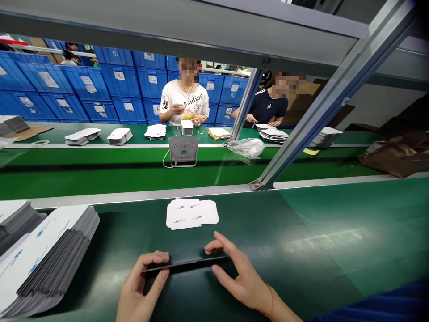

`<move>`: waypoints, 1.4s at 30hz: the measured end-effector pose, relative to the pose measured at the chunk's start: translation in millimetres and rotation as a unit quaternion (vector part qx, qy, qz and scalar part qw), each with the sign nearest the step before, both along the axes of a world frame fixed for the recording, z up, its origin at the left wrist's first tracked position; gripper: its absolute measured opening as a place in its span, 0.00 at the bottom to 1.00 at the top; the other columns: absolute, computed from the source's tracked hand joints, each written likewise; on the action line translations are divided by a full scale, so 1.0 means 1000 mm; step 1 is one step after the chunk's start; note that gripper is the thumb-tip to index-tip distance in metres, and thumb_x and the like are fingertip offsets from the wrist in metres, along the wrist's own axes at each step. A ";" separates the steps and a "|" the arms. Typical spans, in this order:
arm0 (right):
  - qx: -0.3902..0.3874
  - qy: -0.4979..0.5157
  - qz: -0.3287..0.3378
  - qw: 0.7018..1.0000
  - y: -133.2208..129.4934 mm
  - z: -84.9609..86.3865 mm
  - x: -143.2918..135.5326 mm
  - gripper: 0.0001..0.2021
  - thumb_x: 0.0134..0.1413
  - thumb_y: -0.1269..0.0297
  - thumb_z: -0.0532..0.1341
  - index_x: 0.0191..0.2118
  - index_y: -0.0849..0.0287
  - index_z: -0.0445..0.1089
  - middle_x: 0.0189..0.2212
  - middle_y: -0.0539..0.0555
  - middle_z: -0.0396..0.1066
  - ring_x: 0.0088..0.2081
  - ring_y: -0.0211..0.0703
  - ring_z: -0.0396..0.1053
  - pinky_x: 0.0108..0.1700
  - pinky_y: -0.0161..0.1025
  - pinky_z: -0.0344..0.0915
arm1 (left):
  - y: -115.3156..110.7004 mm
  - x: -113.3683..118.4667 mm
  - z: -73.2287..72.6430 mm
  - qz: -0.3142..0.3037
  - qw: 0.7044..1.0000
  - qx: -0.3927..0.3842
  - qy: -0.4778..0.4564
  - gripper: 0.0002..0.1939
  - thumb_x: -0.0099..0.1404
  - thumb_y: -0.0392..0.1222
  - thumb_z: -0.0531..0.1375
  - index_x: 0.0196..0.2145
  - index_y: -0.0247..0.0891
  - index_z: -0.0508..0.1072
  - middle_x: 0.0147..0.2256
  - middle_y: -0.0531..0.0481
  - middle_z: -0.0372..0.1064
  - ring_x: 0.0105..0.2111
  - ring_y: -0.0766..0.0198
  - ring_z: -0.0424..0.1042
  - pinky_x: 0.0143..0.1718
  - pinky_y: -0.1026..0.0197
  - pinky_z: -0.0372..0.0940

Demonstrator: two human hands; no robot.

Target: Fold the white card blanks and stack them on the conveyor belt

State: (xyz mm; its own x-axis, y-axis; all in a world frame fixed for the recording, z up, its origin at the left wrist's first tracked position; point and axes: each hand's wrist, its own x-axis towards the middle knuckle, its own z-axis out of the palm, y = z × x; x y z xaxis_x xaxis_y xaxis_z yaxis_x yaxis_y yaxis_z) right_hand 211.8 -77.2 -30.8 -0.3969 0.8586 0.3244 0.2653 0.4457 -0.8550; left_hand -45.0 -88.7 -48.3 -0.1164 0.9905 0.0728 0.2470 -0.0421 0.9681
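Note:
My left hand (142, 279) pinches the left end of a thin dark sheet (189, 264) between thumb and fingers. The sheet stands nearly edge-on to me, just above the green tabletop, so its faces are hidden. Around its right end is my right hand (243, 275), thumb and fingers spread apart on either side; whether it touches the sheet cannot be seen. Beyond the hands lies a white card piece (192, 213) with rounded corners and small blue prints. To the left, a tall leaning stack of similar white-faced, dark-edged sheets (56, 250) rests on the table.
A metal frame post (335, 98) slants across the right side. Past the table's rail runs a green belt with a small fan (183, 150) and a clear plastic bag (247, 147). Two people work opposite, among card stacks (156, 131), before blue crates (125, 85).

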 end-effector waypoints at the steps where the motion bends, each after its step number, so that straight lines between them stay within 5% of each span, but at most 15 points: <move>1: 0.001 0.006 -0.007 1.000 0.000 -0.001 -0.004 0.34 0.59 0.74 0.55 0.67 0.41 0.44 0.48 0.53 0.67 0.50 0.44 0.68 0.54 0.46 0.65 | 0.000 0.000 0.001 0.006 1.000 0.002 0.006 0.12 0.59 0.50 0.63 0.36 0.42 0.73 0.38 0.46 0.76 0.46 0.53 0.75 0.44 0.60 0.72; 8: -0.060 0.087 -0.018 0.994 0.000 0.006 -0.027 0.29 0.60 0.73 0.54 0.64 0.45 0.50 0.46 0.53 0.68 0.47 0.43 0.69 0.51 0.43 0.67 | 0.000 0.011 0.015 0.041 0.999 -0.030 0.000 0.17 0.56 0.55 0.65 0.37 0.42 0.73 0.36 0.47 0.76 0.41 0.55 0.76 0.43 0.59 0.72; 16: -0.099 0.135 -0.011 0.986 0.003 0.011 -0.029 0.21 0.60 0.65 0.57 0.59 0.53 0.60 0.44 0.56 0.70 0.45 0.45 0.70 0.49 0.45 0.67 | 0.003 0.011 0.013 0.034 0.998 -0.035 -0.032 0.19 0.53 0.55 0.67 0.37 0.41 0.74 0.34 0.47 0.77 0.37 0.56 0.77 0.39 0.62 0.73; 34: -0.129 0.099 -0.030 0.986 0.008 0.020 -0.030 0.12 0.65 0.58 0.54 0.47 0.55 0.71 0.39 0.54 0.74 0.42 0.44 0.72 0.45 0.39 0.68 | 0.001 0.011 0.026 -0.019 0.999 -0.037 -0.006 0.10 0.58 0.52 0.63 0.30 0.44 0.76 0.33 0.51 0.75 0.38 0.58 0.73 0.40 0.65 0.67; 42: -0.113 0.005 -0.042 0.993 0.015 0.049 -0.025 0.11 0.64 0.64 0.55 0.39 0.58 0.75 0.35 0.54 0.73 0.38 0.41 0.71 0.40 0.36 0.66 | 0.000 0.017 0.047 -0.047 0.990 -0.131 -0.014 0.17 0.55 0.58 0.63 0.27 0.41 0.74 0.25 0.54 0.69 0.26 0.64 0.64 0.25 0.67 0.59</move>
